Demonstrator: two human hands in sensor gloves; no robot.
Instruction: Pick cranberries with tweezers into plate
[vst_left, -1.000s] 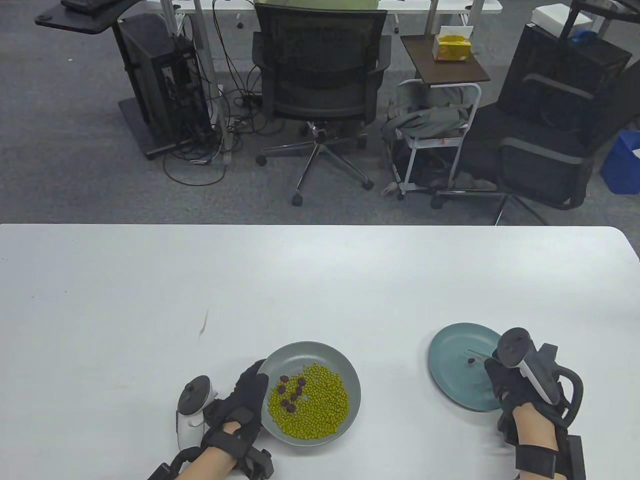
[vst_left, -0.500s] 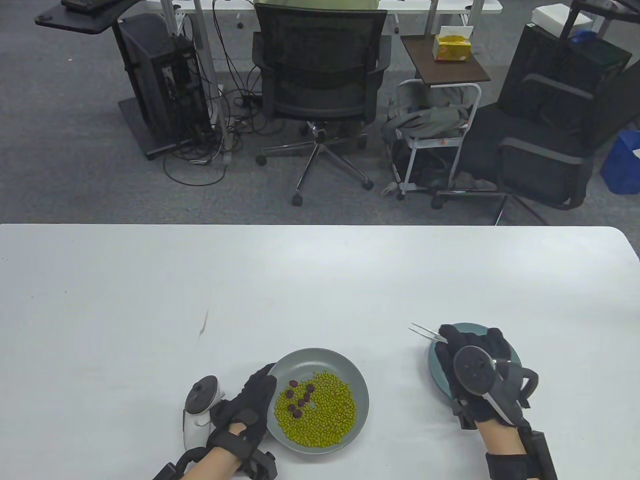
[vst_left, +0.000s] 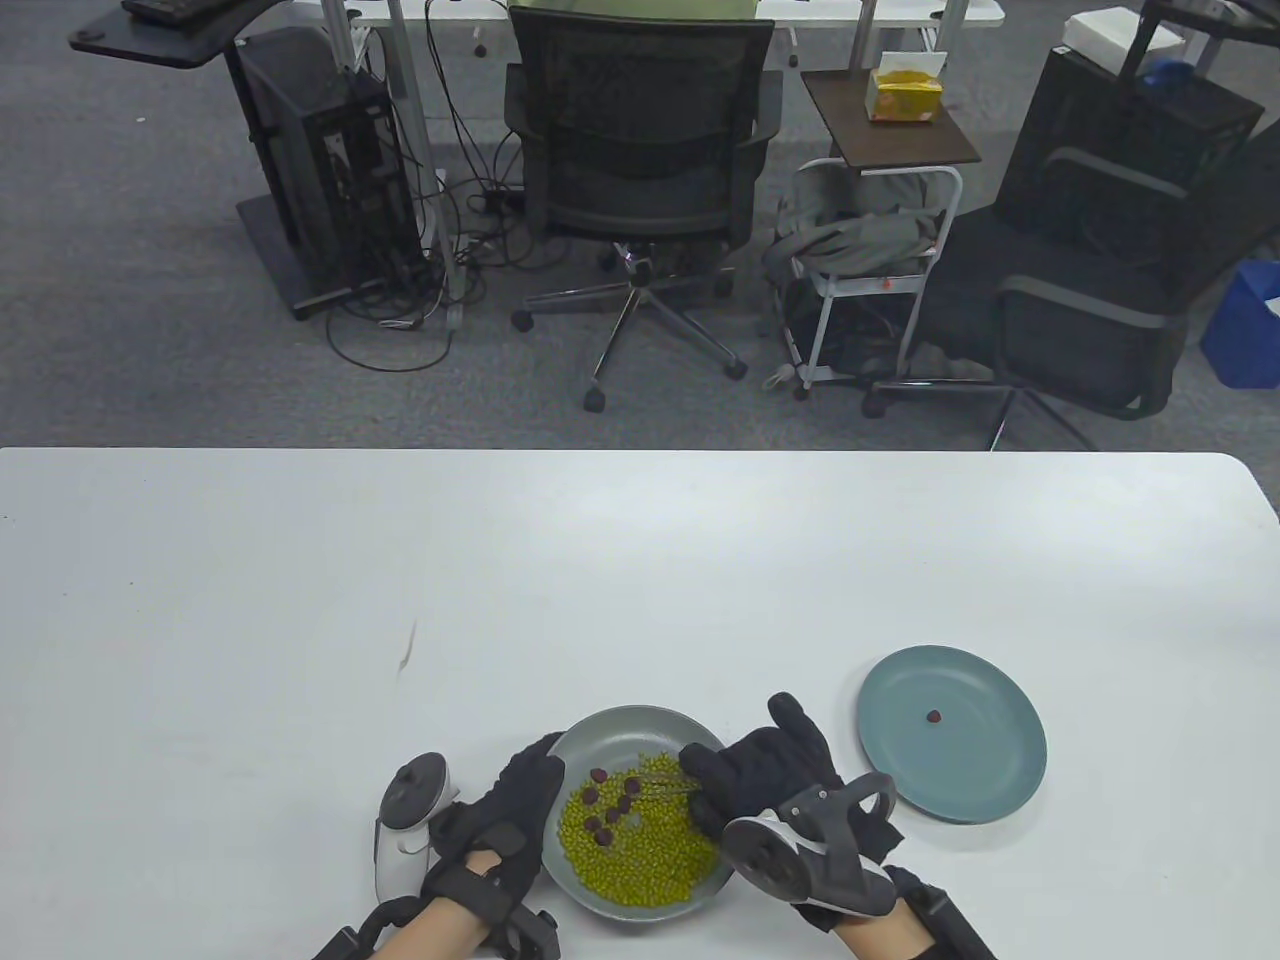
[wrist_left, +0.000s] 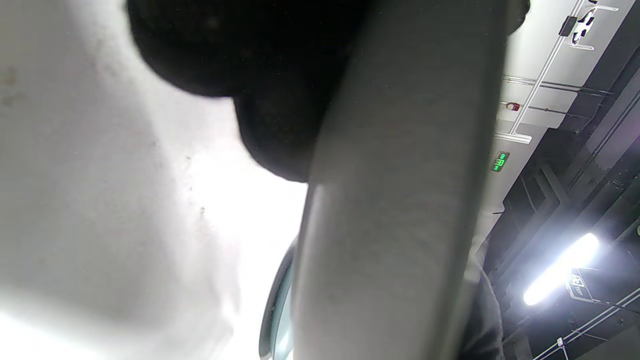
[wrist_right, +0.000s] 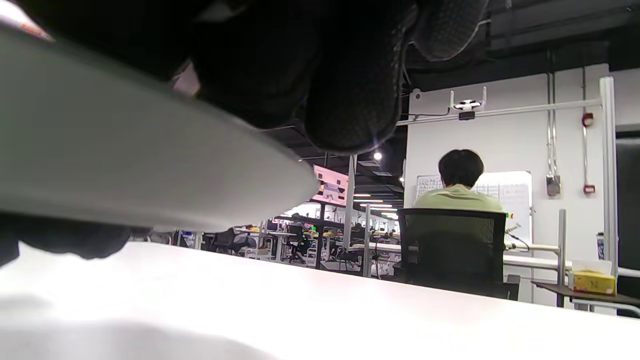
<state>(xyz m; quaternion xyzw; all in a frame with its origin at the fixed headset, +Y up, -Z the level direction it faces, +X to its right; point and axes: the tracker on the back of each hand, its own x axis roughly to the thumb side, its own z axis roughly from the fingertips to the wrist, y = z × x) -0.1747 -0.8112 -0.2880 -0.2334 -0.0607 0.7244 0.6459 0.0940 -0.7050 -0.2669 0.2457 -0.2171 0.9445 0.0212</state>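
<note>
A grey bowl (vst_left: 640, 722) near the table's front edge holds green peas (vst_left: 640, 850) and several dark red cranberries (vst_left: 603, 806) on its left side. My left hand (vst_left: 505, 810) holds the bowl's left rim; the rim fills the left wrist view (wrist_left: 400, 200). My right hand (vst_left: 765, 775) is over the bowl's right side and holds metal tweezers (vst_left: 662, 781) whose tips reach left toward the cranberries. A teal plate (vst_left: 985, 760) lies to the right with one cranberry (vst_left: 934, 716) on it. In the right wrist view only the gloved fingers (wrist_right: 350, 75) and bowl rim (wrist_right: 125, 175) show.
The white table (vst_left: 640, 560) stretches wide behind the dishes. A small dark mark (vst_left: 406, 655) lies on it left of the bowl. Office chairs and desks stand on the floor beyond the far edge.
My right hand left one cranberry on the teal plate and carried the tweezers left to the bowl. My left hand slid the bowl a little to the right and toward me.
</note>
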